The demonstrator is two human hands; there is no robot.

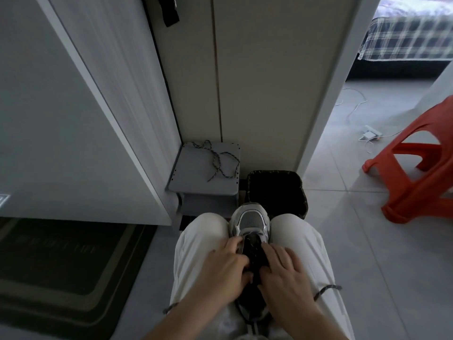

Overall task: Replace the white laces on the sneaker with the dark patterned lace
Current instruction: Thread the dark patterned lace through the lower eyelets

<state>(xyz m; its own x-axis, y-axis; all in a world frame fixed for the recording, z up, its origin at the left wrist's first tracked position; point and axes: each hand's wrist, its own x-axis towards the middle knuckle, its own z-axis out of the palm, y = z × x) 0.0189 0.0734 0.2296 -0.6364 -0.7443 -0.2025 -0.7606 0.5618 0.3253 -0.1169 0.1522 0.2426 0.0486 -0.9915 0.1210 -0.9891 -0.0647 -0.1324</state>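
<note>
Sneaker: a silver and grey sneaker [250, 220] sits wedged between the person's knees, its toe pointing away, just beyond the fingertips.
Left hand: the left hand [228, 268] rests on the near-left side of the lacing area with its fingers bent. Whether it pinches anything cannot be told.
Right hand: the right hand [285, 269] lies on the opposite side, almost touching the left hand, fingers reaching forward. Its grip is hidden in shadow too.
Dark patterned lace: one lace end [327, 289] drapes over the thigh outside the right hand, and another shows outside the left forearm. It seems to be threaded already under the hands.
Second patterned lace: a second patterned lace [217, 159] lies loosely tangled on a grey step stool [196, 180], well ahead of the left hand.
White laces: not clearly visible.
Handling: the lace is probably light, limp and slightly rough. It is best pinched near its stiff tip for threading. The sneaker is light and its sides are soft, so it needs steadying by the sides.
</note>
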